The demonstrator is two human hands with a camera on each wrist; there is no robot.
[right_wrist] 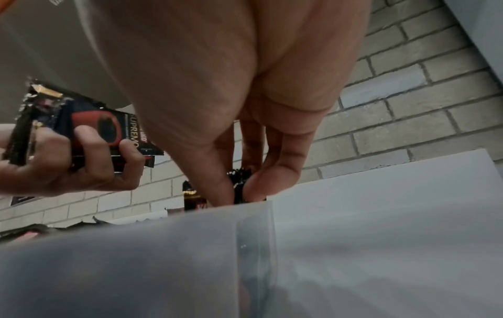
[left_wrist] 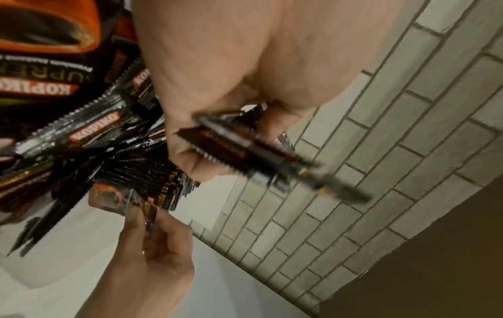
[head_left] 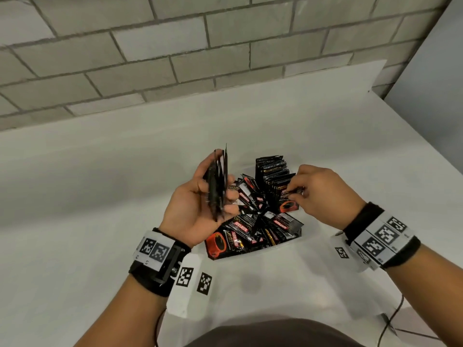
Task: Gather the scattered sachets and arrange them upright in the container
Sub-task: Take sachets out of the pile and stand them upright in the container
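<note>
While the left hand (head_left: pixel 200 211) gripped a sachet bundle (head_left: pixel 217 181), the right hand (head_left: pixel 323 194) pinched one sachet (head_left: pixel 292 192) into the upright row (head_left: pixel 274 171); the loose pile (head_left: pixel 253 229) between both hands remained.

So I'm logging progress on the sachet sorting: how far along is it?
Partway. Done: a row of upright sachets stands at the far side of the clear container. In hand: the left hand holds a gathered stack, and the right hand pinches one sachet at the row's near end. Left: a loose pile lies jumbled nearer the person.
</note>
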